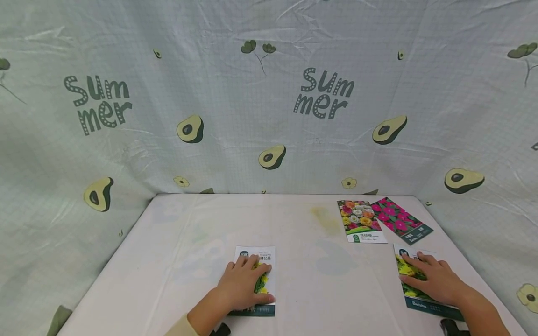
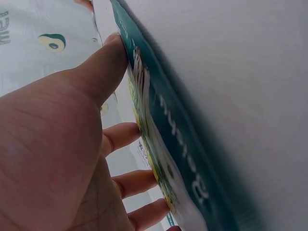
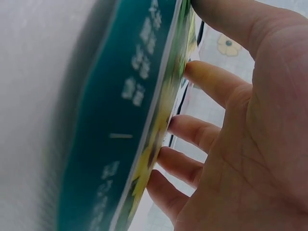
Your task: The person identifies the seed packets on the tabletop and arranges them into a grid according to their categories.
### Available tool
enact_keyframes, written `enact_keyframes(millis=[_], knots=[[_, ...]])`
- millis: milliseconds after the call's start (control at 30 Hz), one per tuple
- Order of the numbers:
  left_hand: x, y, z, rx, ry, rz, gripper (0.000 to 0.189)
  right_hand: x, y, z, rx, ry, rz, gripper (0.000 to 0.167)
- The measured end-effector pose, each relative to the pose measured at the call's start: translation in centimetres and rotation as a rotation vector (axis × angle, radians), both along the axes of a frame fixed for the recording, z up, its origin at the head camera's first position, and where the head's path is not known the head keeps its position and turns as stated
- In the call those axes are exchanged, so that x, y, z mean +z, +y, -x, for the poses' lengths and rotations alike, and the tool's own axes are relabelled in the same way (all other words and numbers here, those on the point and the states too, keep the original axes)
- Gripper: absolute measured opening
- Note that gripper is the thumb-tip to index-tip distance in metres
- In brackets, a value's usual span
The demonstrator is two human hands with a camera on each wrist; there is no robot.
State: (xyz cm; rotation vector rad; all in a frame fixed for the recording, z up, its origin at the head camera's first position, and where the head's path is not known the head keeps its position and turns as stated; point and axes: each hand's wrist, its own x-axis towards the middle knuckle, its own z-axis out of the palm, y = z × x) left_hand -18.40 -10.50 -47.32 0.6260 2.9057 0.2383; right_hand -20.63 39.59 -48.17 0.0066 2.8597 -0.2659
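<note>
Fingers spread, my left hand rests on a seed packet with yellow flowers, a white top and a teal bottom strip, flat near the table's front middle. The left wrist view shows the thumb and fingertips touching the face of this packet. At the front right, my right hand lies over a second yellow-flower packet, also with a teal strip. In the right wrist view its fingertips touch the printed side of the packet. The hands cover part of both pictures.
Behind my right hand lie a packet with multicoloured flowers and a slanted pink-flower packet, their edges close together. The white table ends at the back against a hanging cloth printed with avocados.
</note>
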Motion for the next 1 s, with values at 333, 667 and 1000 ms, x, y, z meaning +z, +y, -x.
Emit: enact_keyframes(millis=[333, 667, 1000], knots=[[0.2, 0.0, -0.1, 0.003, -0.009, -0.011, 0.08, -0.2, -0.1, 0.1, -0.007, 0.0, 0.002, 0.099], [0.3, -0.2, -0.1, -0.02, -0.026, -0.02, 0.081, -0.1, -0.7, -0.1, -0.007, -0.009, 0.005, 0.098], [1.0, -0.4, -0.2, -0.041, -0.043, -0.041, 0.083, 0.4, -1.4, -0.6, 0.013, -0.036, 0.004, 0.097]])
